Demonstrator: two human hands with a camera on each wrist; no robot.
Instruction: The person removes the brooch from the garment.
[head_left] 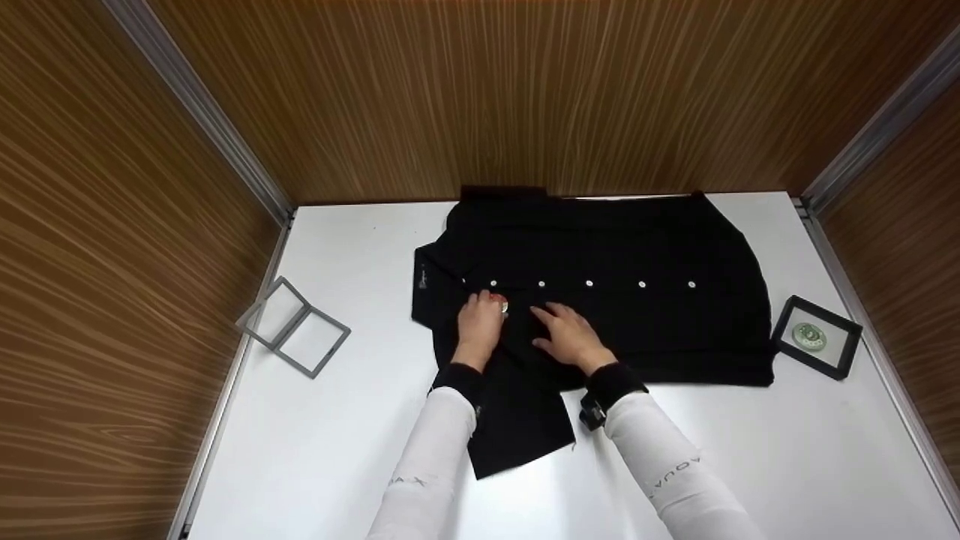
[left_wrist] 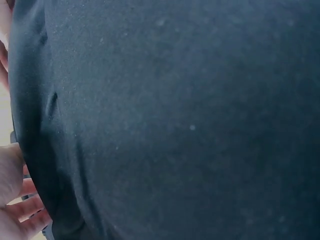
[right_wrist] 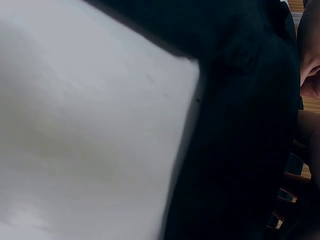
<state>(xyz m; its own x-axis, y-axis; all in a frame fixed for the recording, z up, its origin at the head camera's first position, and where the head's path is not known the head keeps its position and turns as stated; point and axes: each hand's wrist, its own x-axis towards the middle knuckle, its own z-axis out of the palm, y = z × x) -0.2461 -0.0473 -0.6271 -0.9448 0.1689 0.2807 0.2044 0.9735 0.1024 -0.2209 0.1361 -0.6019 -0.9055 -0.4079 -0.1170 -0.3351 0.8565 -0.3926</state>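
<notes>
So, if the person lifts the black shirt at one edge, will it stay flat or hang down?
The black shirt would probably hang down limply: it lies in soft folds, and one part droops toward the table's near edge. It looks light, thin fabric. It may slide easily, since the white top appears smooth.

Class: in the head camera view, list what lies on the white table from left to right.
Grey hinged empty frame → left hand on the black buttoned shirt → right hand on the same shirt → black square case holding a green round disc.
</notes>
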